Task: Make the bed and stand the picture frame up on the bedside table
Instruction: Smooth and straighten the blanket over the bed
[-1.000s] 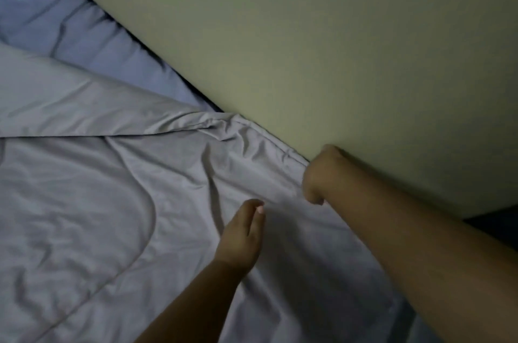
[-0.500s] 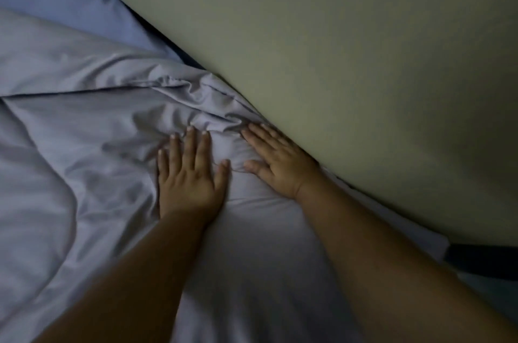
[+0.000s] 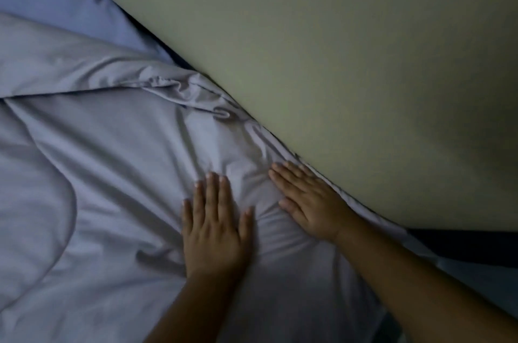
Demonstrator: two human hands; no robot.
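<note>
A grey quilted duvet [image 3: 117, 163] covers the bed, bunched into folds where its edge meets the wall. My left hand [image 3: 215, 225] lies flat on the duvet, palm down, fingers spread and holding nothing. My right hand [image 3: 308, 202] also presses flat on the duvet, right beside the wall, fingers pointing up-left. A light blue sheet [image 3: 64, 3] shows beyond the duvet at the upper left. The picture frame and the bedside table are out of view.
A pale yellow-green wall [image 3: 350, 57] runs diagonally along the bed's right side. A dark gap [image 3: 462, 244] between bed and wall shows at the lower right. The room is dim.
My right hand was a fist at the duvet edge a second ago; both hands now lie flat. Since half a second ago they have slid down the duvet toward me.
</note>
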